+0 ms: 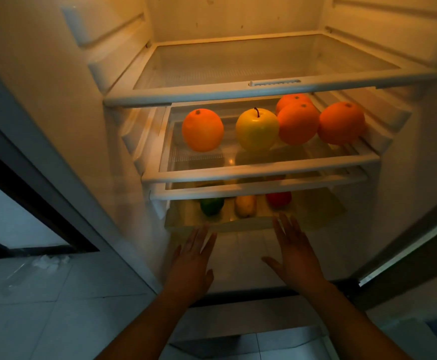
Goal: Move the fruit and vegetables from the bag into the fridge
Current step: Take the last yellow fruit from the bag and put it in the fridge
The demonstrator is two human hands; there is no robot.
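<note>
The fridge stands open in front of me. On its middle glass shelf (pixel 261 168) sit several oranges (pixel 202 130) and a yellow apple (pixel 257 129) in a row. Below, the clear crisper drawer (pixel 238 224) holds a green fruit (pixel 211 205), a pale yellow vegetable (pixel 245 205) and a red one (pixel 278 198), partly hidden by the shelf edge. My left hand (pixel 192 263) and my right hand (pixel 296 252) are both flat and empty, fingers spread, fingertips at the drawer's front edge. The bag is out of view.
The top glass shelf (pixel 264 87) carries nothing. The fridge door (pixel 407 242) is swung open at the right. A tiled floor (pixel 30 307) with a crumpled white scrap (pixel 51 261) lies at the left, beside a dark frame.
</note>
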